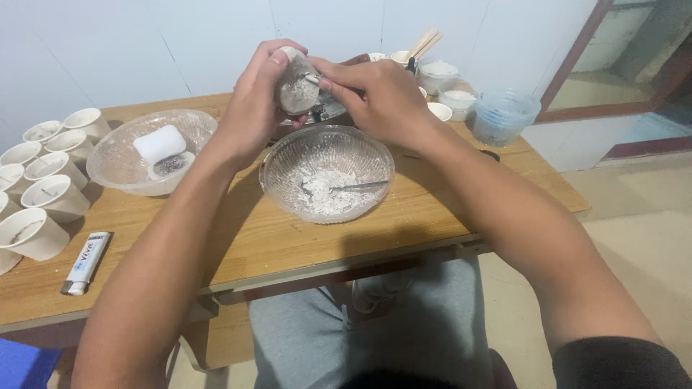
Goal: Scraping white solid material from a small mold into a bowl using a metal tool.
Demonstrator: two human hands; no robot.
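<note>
Head cam looking down: both hands are up over the middle of the wooden surface (288,245). Left hand (252,108) is wrapped around a greyish, powder-dusted lump (297,86), holding it just above the glass bowl (277,187). Right hand (375,97) is pinched closed on the lump's upper side, fingertips touching it, looks like with a small tool, but that bit is too tiny to tell. Bowl right below has white powder (324,194) and a thin metal utensil (360,186) lying in it. Off to the left sits a second glass bowl (108,169) with a white block (160,142) inside, then a bunch of paper cups (43,194) along the edge and a lighter (86,263) near the front. Blue-tinted plastic cup (502,115) on the far right.
</note>
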